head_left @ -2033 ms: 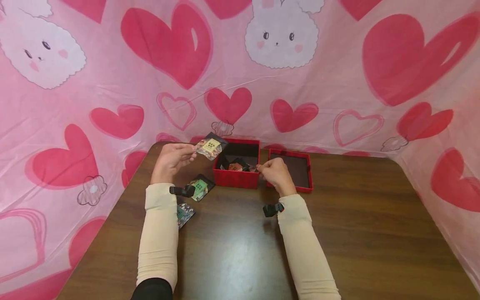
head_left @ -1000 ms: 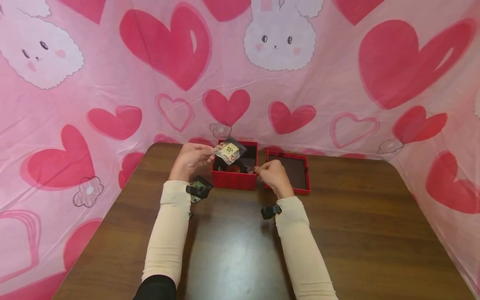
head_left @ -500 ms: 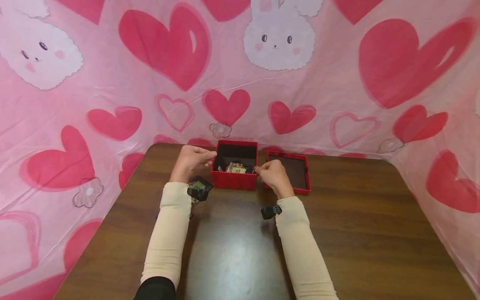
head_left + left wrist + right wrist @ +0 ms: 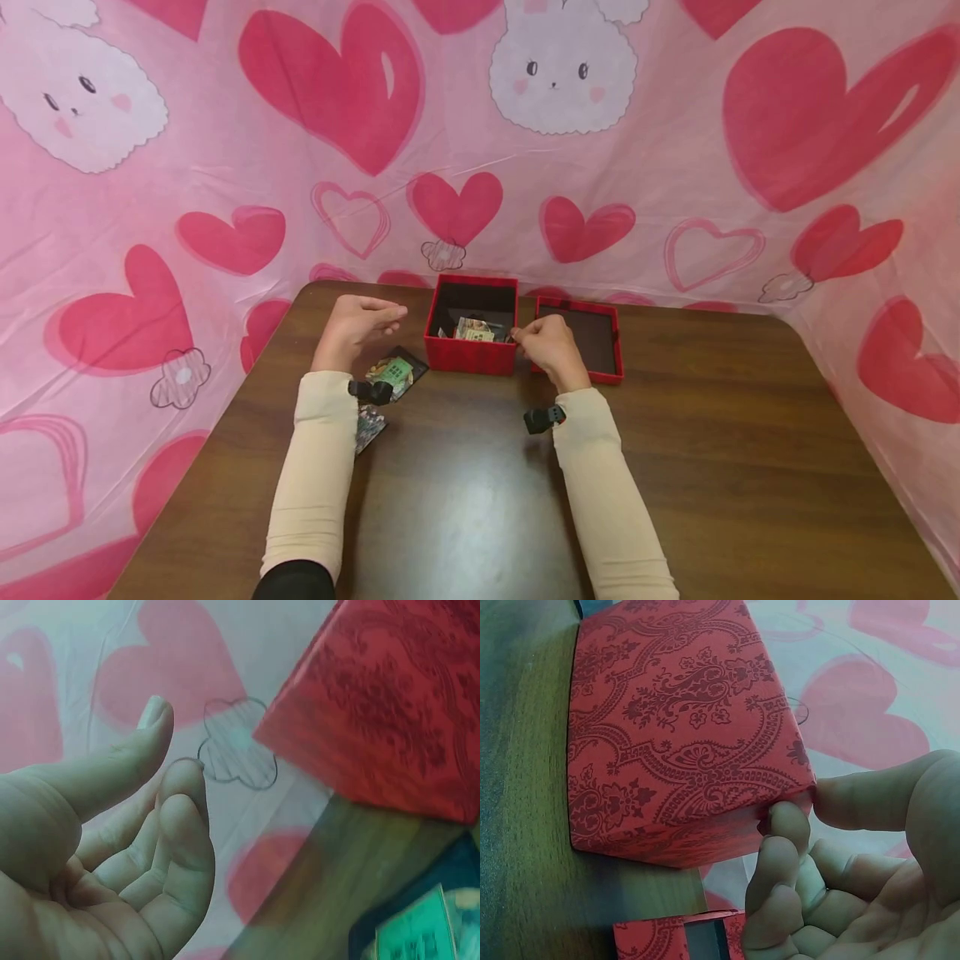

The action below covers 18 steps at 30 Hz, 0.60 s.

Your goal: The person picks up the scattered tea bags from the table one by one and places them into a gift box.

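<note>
A rectangular box of red card with a dark floral print and a black interior point(image 4: 469, 359) is being left open, and the change is being shown inside it. The right hand point(image 4: 552, 346) is being kept at the box's near right corner, where the rim is being pinched between thumb and fingers. The left hand point(image 4: 358, 327) is being drawn back to the left of the box; it is being held loosely bent, with nothing being grasped. The flat, glossy packet with a pale yellow label point(image 4: 476, 332), previously being carried by the left hand, is now being contained in the box. The work in hand is being judged as advanced by one packet, with two being left outside in view.

The room is being screened by a pink sheet backdrop printed with red hearts and white rabbits point(image 4: 660, 167). Before it, a dark brown, wood-grain tabletop point(image 4: 712, 467) is being marked by a pale reflection. Right of the box, a shallow, rectangular red lid with a dark lining point(image 4: 592, 329) is being rested hollow side up. Left of the box, a flat, dark packet with a green label point(image 4: 399, 372) is being supported on the tabletop; nearer the camera, a second flat, patterned packet point(image 4: 371, 427) is being partly hidden by the cream-sleeved left forearm point(image 4: 315, 475).
</note>
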### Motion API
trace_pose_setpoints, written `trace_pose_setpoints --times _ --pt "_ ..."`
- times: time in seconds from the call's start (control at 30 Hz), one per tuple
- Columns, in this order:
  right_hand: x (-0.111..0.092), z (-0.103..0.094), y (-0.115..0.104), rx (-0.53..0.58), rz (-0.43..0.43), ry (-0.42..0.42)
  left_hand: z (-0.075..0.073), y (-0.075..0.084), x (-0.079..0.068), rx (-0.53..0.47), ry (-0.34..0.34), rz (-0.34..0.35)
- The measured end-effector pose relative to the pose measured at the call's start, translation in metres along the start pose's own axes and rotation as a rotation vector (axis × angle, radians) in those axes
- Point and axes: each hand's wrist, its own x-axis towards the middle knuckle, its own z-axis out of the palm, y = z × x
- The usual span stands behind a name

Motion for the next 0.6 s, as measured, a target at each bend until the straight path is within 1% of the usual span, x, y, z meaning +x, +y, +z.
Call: trace_pose_setpoints --times 0.2,0.37,0.47,0.6 --pt "0.001 -0.001 -0.001 -0.012 -0.002 -0.004 -0.013 -0.009 -0.004 -0.034 0.017 -0.026" --pt "0.001 -0.001 -0.002 -0.003 -0.007 0.002 -0.021 -0.012 -0.007 -0.022 0.013 -0.021" --pt "0.001 0.000 -0.002 0.002 -0.005 -0.003 -0.026 -0.017 -0.009 -0.020 0.010 -0.036" --pt "0.000 0.000 -0.002 -0.002 0.002 -0.004 -0.029 -0.023 -0.011 -0.043 0.001 -0.056"
